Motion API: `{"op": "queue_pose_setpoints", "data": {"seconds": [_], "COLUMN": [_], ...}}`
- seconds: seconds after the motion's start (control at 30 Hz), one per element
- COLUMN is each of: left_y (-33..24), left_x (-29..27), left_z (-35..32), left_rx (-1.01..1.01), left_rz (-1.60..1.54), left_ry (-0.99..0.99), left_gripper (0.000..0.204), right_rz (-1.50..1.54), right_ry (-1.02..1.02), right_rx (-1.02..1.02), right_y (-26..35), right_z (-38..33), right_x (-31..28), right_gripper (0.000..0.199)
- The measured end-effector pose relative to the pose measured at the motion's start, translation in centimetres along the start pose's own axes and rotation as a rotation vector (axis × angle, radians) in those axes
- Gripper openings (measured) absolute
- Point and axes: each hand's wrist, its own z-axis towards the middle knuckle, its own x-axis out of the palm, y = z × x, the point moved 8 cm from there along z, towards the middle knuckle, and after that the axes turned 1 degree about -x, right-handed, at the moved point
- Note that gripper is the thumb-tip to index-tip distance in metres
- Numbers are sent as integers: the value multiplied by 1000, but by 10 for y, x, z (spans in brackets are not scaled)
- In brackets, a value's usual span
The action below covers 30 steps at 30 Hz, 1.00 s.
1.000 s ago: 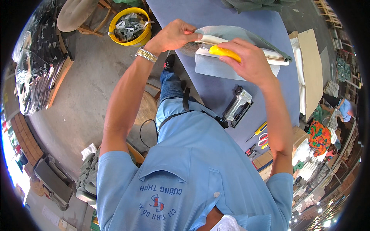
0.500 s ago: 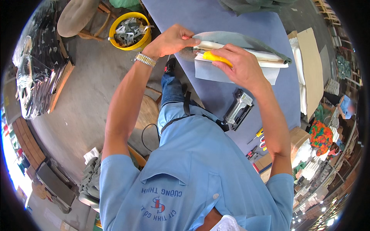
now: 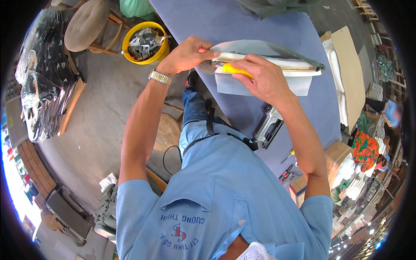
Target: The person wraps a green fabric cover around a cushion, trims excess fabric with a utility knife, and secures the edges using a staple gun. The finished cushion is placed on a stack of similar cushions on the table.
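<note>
On a blue-grey covered table (image 3: 203,21) lies a curved seat-like panel (image 3: 290,65) with grey fabric, a white layer and a thin wooden-looking edge. A white sheet (image 3: 264,86) hangs from its near side. My left hand (image 3: 186,54) pinches the fabric at the panel's left end between thumb and fingers. Closed round a yellow-handled utility knife (image 3: 236,70), my right hand (image 3: 266,80) has the metal tip against the panel's edge beside my left thumb. Exactly where the tip touches is too small to tell.
A pneumatic staple gun (image 3: 268,125) lies on the table near my body, with a screwdriver (image 3: 289,155) and red-handled pliers (image 3: 286,174) closer in. Left of the table stands a yellow bucket (image 3: 125,43) of scraps. Cardboard (image 3: 350,73) leans at the right; people work beyond.
Both hands have shifted slightly left and down in the picture, the knife tip staying at the panel's left end. The head view has tilted a little. Both grips are unchanged.
</note>
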Motion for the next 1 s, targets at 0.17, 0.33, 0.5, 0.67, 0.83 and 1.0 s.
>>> {"op": "queue_pose_setpoints", "data": {"seconds": [0.17, 0.33, 0.5, 0.67, 0.83, 1.0], "left_y": [10, 15, 11, 23, 27, 22], "left_x": [0, 2, 4, 6, 4, 6], "left_z": [2, 4, 4, 6, 9, -2], "left_rx": [-49, -25, -57, -67, 6, 25], "left_rz": [55, 35, 55, 51, 46, -71], "left_ry": [12, -29, 19, 12, -54, -104], "left_gripper": [42, 43, 39, 37, 43, 42], "right_rz": [-46, -57, -60, -10, 5, 99], "right_ry": [19, 19, -6, -10, -18, -5], "right_rx": [28, 54, 48, 52, 47, 84], "right_y": [1, 1, -3, -6, -10, -18], "right_z": [1, -1, -5, -9, -11, -11], "right_x": [5, 5, 1, -2, -3, -7], "right_gripper": [21, 23, 26, 26, 26, 29]}}
